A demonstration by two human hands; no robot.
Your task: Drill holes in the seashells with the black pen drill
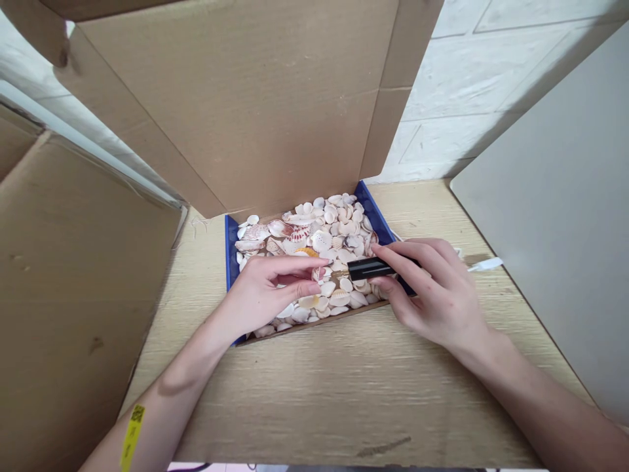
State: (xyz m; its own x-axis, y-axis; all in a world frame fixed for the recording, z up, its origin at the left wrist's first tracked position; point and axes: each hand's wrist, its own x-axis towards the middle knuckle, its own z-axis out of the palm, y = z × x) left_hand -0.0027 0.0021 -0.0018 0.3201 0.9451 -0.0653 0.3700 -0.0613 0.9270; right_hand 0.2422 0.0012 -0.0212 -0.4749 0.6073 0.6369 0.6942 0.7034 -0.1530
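My left hand [275,288] pinches a small pale shell [317,274] between thumb and fingertips, over a shallow box. In my right hand [432,288] is a black cylindrical tool [366,268], gripped between thumb and fingers. Its thin brass-coloured tip points left at the pinched shell; I cannot tell whether the two touch. Beneath both hands, the cardboard box with blue sides [231,255] holds many loose shells [344,226], mostly white and cream. Larger spotted and striped ones lie toward the left. My hands hide part of the box's front half.
The box's tall brown lid [255,98] stands up behind it. Another cardboard piece [83,275] rises at the left, and a grey-white panel [560,196] leans at the right. A white cable end [486,264] lies on the wooden table [314,400], by a white wall [472,85].
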